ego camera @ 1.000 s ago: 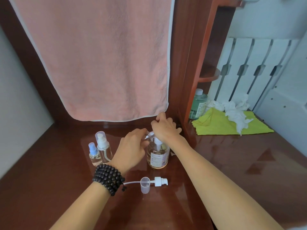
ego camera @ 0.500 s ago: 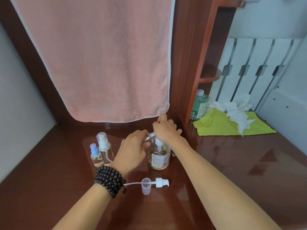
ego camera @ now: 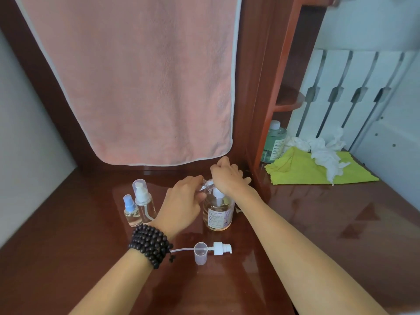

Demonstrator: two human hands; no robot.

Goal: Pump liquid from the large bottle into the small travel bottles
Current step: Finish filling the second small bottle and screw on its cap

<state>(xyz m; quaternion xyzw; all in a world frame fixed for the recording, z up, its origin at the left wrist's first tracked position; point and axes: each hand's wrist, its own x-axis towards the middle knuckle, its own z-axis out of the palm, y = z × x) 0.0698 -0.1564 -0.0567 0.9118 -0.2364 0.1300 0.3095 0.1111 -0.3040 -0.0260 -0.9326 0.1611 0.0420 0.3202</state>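
The large pump bottle (ego camera: pixel 218 214) with amber liquid stands in the middle of the wooden table (ego camera: pixel 318 223). My right hand (ego camera: pixel 228 177) lies over its white pump head, pressing on it. My left hand (ego camera: pixel 183 201) grips a small clear travel bottle (ego camera: pixel 207 184), tilted with its threaded neck at the pump spout. Left of my hand stand two small bottles: a blue-capped spray bottle (ego camera: pixel 130 209) and a taller white pump bottle (ego camera: pixel 143 201). A loose white pump top with tube (ego camera: pixel 220 248) and a clear cap (ego camera: pixel 200 253) lie in front.
A pink towel (ego camera: pixel 136 76) hangs behind the table. At the right, a green bottle (ego camera: pixel 273 142) stands by a wooden shelf post; a yellow-green cloth (ego camera: pixel 318 171) and crumpled white tissue (ego camera: pixel 327 153) lie on the table.
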